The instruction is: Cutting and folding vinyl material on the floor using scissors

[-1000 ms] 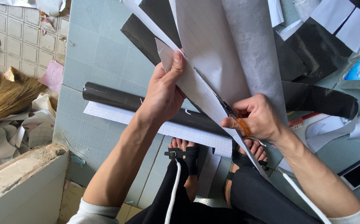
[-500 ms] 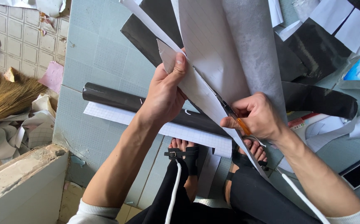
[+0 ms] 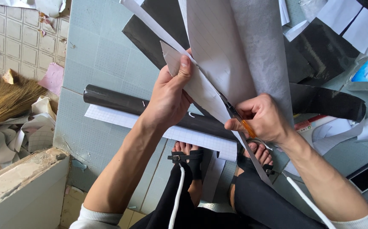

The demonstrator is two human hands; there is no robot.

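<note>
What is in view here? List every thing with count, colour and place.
sheet: one, white lined backing with grey face, held up at centre
scissors: one pair, orange handle, cutting the sheet
roll: one, black with white gridded backing, on the floor
black pieces: several, floor at right
broom: one, straw-coloured, at left
paper scraps: a pile, white, below the broom
pink scrap: one, by the broom
sandals: two, black, on the feet
left hand: pinches the sheet's edge
right hand: grips the scissors
</note>
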